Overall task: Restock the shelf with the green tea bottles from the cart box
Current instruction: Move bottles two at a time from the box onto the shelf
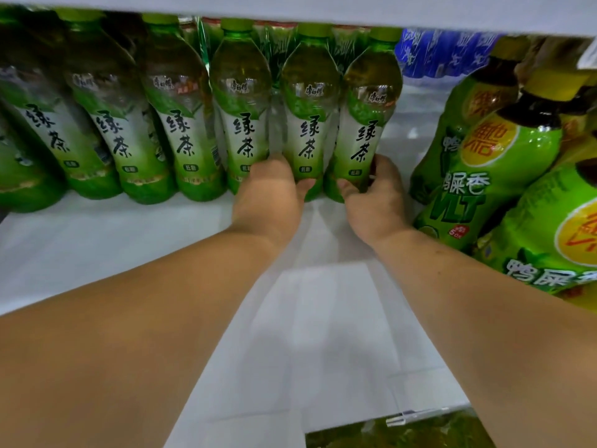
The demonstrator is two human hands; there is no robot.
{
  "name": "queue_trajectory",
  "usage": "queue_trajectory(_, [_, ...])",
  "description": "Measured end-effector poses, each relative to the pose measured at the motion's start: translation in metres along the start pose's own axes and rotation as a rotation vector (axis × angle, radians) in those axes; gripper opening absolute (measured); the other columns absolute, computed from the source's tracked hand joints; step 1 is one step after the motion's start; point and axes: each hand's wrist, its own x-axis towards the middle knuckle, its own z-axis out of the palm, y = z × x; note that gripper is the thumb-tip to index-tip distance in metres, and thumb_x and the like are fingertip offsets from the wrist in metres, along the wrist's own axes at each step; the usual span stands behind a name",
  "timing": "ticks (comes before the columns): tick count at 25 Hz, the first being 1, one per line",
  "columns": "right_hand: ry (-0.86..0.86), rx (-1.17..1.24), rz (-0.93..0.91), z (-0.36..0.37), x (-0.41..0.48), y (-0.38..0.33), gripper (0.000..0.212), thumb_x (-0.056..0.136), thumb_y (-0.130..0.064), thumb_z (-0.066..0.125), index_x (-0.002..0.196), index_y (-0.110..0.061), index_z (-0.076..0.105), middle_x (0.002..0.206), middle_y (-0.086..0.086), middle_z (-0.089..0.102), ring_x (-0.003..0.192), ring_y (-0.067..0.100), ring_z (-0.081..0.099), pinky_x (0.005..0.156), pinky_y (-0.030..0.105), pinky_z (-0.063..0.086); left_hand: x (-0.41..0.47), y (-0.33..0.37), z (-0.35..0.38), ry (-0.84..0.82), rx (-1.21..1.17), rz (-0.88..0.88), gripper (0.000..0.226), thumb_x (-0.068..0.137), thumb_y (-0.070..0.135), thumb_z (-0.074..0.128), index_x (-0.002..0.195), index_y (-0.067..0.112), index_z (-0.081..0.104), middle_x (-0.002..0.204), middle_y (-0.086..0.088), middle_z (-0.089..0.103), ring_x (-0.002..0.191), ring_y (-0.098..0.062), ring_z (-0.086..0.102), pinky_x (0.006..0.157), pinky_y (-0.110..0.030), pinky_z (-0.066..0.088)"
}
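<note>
Several green tea bottles with green caps and white-green labels stand in a row on the white shelf (97, 240). My left hand (269, 192) grips the base of one bottle (308, 124), with another bottle (242, 118) just to its left. My right hand (376, 202) is closed around the base of the rightmost green tea bottle (366, 124). Both held bottles stand upright, side by side, and touch the shelf. The cart box is out of sight.
To the right, bright green bottles with yellow caps (504, 176) lean close beside my right wrist. Blue-wrapped packs (442, 53) sit at the back right. The shelf above (323, 11) hangs low over the caps. A clear price rail (416, 415) edges the shelf front.
</note>
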Motion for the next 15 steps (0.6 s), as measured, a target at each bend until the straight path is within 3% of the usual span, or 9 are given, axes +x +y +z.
queue_trajectory(3, [-0.009,-0.004,-0.016,0.000,0.001,0.001,0.049,0.086,-0.025,0.074,0.131,-0.016,0.057,0.126,0.007,0.057,0.113,0.021,0.058,0.094,0.027,0.046,0.001,0.001,0.003,0.018,-0.036,-0.026,0.051,0.093,0.047,0.065,0.117,0.003,0.053,0.109,-0.016,0.065,0.101,-0.035,0.063,0.070,-0.034,0.041])
queue_trajectory(8, [-0.037,-0.018,-0.080,0.001,0.001,0.008,0.045,0.088,-0.034,0.067,0.129,-0.024,0.056,0.121,0.003,0.065,0.110,0.023,0.061,0.094,0.035,0.051,-0.013,-0.001,0.014,0.069,-0.148,-0.054,0.045,0.097,0.043,0.059,0.119,0.005,0.047,0.099,-0.016,0.066,0.095,-0.041,0.064,0.068,-0.039,0.045])
queue_trajectory(11, [-0.055,-0.056,-0.080,0.001,0.002,0.008,0.044,0.089,-0.039,0.064,0.130,-0.027,0.053,0.122,0.000,0.066,0.111,0.024,0.062,0.092,0.037,0.051,-0.016,-0.001,0.015,0.070,-0.163,-0.069,0.042,0.098,0.042,0.057,0.117,0.006,0.048,0.087,-0.007,0.057,0.093,-0.039,0.063,0.066,-0.037,0.042])
queue_trajectory(15, [-0.078,-0.086,-0.062,-0.001,0.003,0.007,0.042,0.091,-0.042,0.062,0.130,-0.029,0.052,0.123,-0.002,0.067,0.112,0.025,0.061,0.093,0.037,0.051,-0.011,-0.002,0.016,0.056,-0.137,-0.098,0.042,0.099,0.045,0.055,0.118,0.008,0.049,0.091,-0.007,0.061,0.094,-0.038,0.063,0.065,-0.036,0.040])
